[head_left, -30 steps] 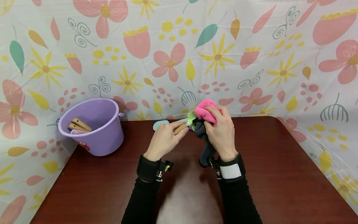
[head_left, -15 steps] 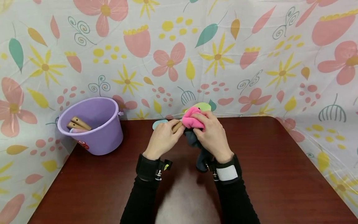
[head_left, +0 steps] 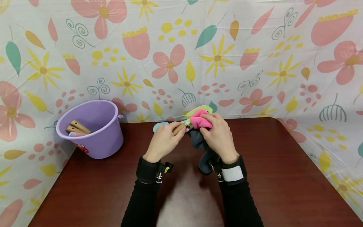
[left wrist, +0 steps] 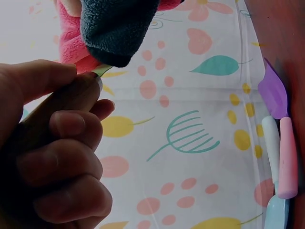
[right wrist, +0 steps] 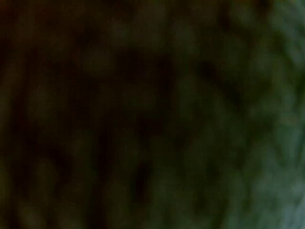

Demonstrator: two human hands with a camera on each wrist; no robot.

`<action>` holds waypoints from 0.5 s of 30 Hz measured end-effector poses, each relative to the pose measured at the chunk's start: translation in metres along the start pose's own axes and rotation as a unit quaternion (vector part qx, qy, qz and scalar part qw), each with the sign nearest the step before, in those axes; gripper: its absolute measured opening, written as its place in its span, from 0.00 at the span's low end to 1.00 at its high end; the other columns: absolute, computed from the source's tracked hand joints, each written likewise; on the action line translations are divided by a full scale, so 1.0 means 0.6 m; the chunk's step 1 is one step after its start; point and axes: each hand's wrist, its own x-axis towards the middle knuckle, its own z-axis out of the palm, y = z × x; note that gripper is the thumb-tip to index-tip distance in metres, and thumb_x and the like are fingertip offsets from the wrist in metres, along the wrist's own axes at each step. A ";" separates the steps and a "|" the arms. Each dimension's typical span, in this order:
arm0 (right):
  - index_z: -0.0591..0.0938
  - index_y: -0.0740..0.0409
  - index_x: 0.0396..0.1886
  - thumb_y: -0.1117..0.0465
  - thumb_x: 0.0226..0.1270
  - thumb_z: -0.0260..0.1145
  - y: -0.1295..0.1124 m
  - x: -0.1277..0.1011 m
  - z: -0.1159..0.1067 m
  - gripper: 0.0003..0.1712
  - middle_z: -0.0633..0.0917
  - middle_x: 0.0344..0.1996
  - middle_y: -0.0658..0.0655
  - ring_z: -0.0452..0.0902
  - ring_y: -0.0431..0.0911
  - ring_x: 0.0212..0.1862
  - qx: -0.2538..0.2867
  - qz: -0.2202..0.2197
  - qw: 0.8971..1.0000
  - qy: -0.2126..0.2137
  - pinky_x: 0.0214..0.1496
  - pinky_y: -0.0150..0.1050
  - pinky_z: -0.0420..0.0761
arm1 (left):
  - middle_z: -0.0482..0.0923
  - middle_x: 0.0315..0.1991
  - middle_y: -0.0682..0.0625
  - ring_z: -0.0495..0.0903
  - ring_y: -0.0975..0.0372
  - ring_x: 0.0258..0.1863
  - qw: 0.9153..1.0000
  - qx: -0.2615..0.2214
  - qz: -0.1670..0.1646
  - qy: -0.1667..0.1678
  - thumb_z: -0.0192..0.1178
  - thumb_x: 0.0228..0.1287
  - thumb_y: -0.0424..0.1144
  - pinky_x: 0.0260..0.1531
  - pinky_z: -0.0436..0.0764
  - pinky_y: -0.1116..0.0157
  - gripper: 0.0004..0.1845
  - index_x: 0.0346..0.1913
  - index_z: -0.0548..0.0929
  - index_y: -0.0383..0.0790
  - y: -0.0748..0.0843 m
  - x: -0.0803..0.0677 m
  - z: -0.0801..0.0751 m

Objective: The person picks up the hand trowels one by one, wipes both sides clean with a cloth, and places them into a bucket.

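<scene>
In the head view my left hand point(head_left: 164, 140) grips the wooden handle point(head_left: 178, 129) of a small trowel with a light green blade point(head_left: 204, 109). My right hand point(head_left: 219, 135) holds a two-sided cloth, its pink side point(head_left: 200, 121) bunched against the blade and its dark grey part point(head_left: 206, 159) hanging below. The left wrist view shows fingers curled around the handle point(left wrist: 62, 102), the cloth point(left wrist: 116, 28) hiding most of the blade. The right wrist view is dark and blurred, apparently blocked by the cloth.
A purple bucket point(head_left: 112, 142) with wooden-handled tools point(head_left: 79, 126) inside stands at the table's left. Behind my hands lie a light blue tool point(head_left: 159, 126) and a purple trowel point(left wrist: 274, 90) with a pink handle. A floral curtain point(head_left: 170, 91) rises along the table's point(head_left: 272, 170) back edge.
My right hand moves the cloth left along the blade toward the handle, then slightly back right. The green blade, mostly covered at first, now shows above the cloth. My left hand keeps its grip.
</scene>
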 end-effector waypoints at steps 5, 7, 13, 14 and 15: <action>0.83 0.53 0.56 0.63 0.58 0.66 0.011 -0.003 0.001 0.23 0.79 0.45 0.58 0.76 0.56 0.43 -0.001 0.011 1.000 0.025 0.44 0.55 0.75 | 0.79 0.29 0.58 0.74 0.67 0.24 1.000 0.005 -0.004 -0.003 0.57 0.71 0.50 0.27 0.75 0.66 0.16 0.52 0.84 0.45 -0.001 -0.003 0.001; 0.83 0.52 0.56 0.63 0.58 0.66 0.012 -0.004 0.002 0.23 0.79 0.44 0.59 0.76 0.56 0.42 -0.003 0.010 0.999 0.031 0.43 0.55 0.75 | 0.80 0.30 0.58 0.74 0.67 0.24 1.000 0.006 -0.005 -0.002 0.57 0.71 0.50 0.28 0.75 0.66 0.16 0.52 0.84 0.45 -0.002 -0.004 0.001; 0.83 0.51 0.56 0.63 0.58 0.66 -0.002 -0.003 0.007 0.23 0.78 0.45 0.58 0.76 0.55 0.41 0.003 -0.001 0.999 0.037 0.41 0.55 0.76 | 0.76 0.25 0.57 0.72 0.66 0.21 1.000 -0.006 0.002 -0.006 0.57 0.72 0.48 0.23 0.74 0.65 0.14 0.51 0.84 0.46 -0.004 -0.002 0.003; 0.83 0.50 0.56 0.62 0.58 0.66 -0.005 -0.002 0.008 0.23 0.78 0.46 0.58 0.76 0.55 0.41 0.005 -0.004 0.999 0.035 0.41 0.55 0.76 | 0.75 0.23 0.57 0.72 0.65 0.20 1.000 -0.006 0.004 -0.010 0.56 0.72 0.48 0.22 0.73 0.65 0.13 0.51 0.84 0.46 -0.004 -0.001 0.003; 0.83 0.50 0.56 0.62 0.58 0.67 -0.008 -0.002 0.010 0.23 0.78 0.46 0.58 0.76 0.55 0.42 0.006 -0.010 0.999 0.033 0.41 0.56 0.76 | 0.74 0.22 0.56 0.71 0.65 0.19 1.000 -0.004 0.004 -0.014 0.56 0.72 0.48 0.21 0.73 0.65 0.13 0.50 0.84 0.47 -0.004 0.000 0.004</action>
